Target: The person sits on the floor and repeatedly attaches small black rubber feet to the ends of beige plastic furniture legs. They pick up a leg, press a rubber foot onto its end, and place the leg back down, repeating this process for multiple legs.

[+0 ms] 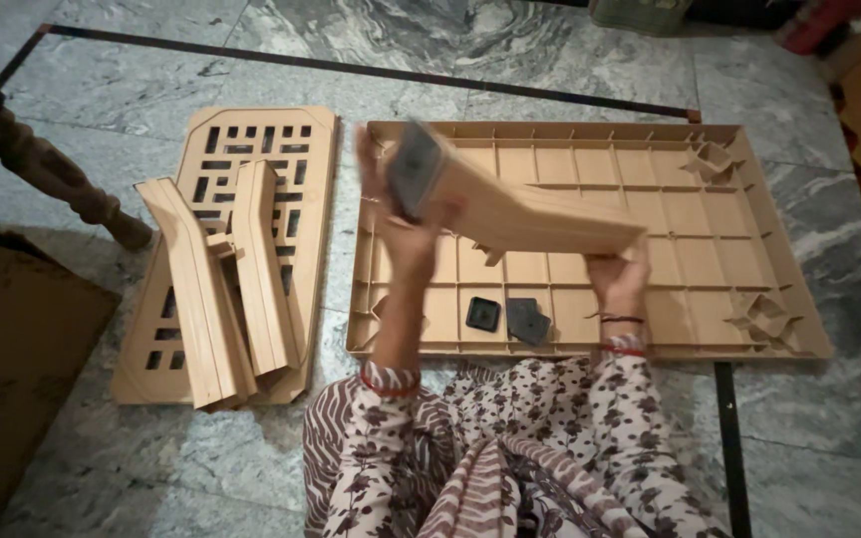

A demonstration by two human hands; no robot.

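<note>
I hold a tan plastic table leg [520, 209] crosswise in the air over an upturned tan table top [710, 239] with a ribbed underside. My left hand [396, 224] grips the leg's near end, which carries a dark square cap [416, 167]. My right hand [618, 279] supports the other end from below. Two loose dark square caps [510, 317] lie in the table top near its front rim.
To the left, a tan lattice panel [251, 149] lies on the marble floor with two more legs [221, 284] stacked on it. A turned wooden furniture leg [47, 174] and brown cardboard [12, 369] sit at far left. My patterned clothing fills the bottom middle.
</note>
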